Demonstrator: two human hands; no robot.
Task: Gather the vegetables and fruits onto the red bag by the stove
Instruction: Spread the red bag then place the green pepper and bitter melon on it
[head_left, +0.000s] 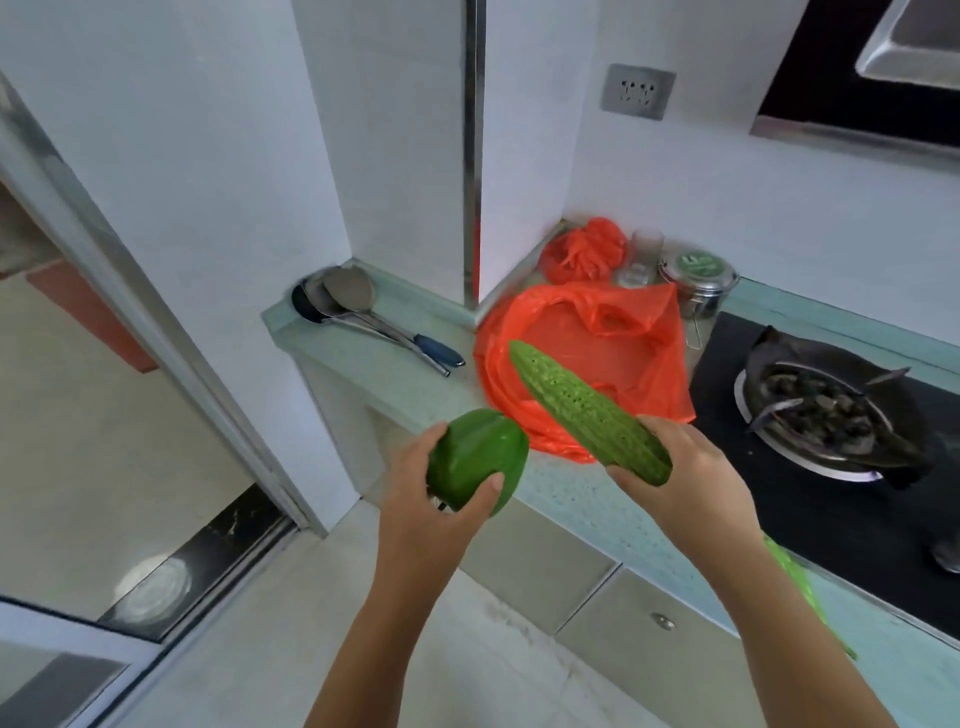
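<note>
A flattened red plastic bag (613, 353) lies on the pale green counter, just left of the black stove (810, 499). My left hand (441, 499) grips a green bell pepper (475, 457) in front of the counter's edge, short of the bag. My right hand (685, 467) holds the near end of a long bumpy bitter gourd (576, 405). The gourd slants up and left, its tip hovering over the bag's near half. Nothing rests on the bag.
A crumpled second red bag (584, 249), a glass (644, 254) and a steel lidded tin (698, 283) stand in the corner behind the bag. Ladles (358, 306) lie on the counter's left end. A dark wok (831, 410) sits on the burner. Something green (795, 577) hangs at the counter's front edge.
</note>
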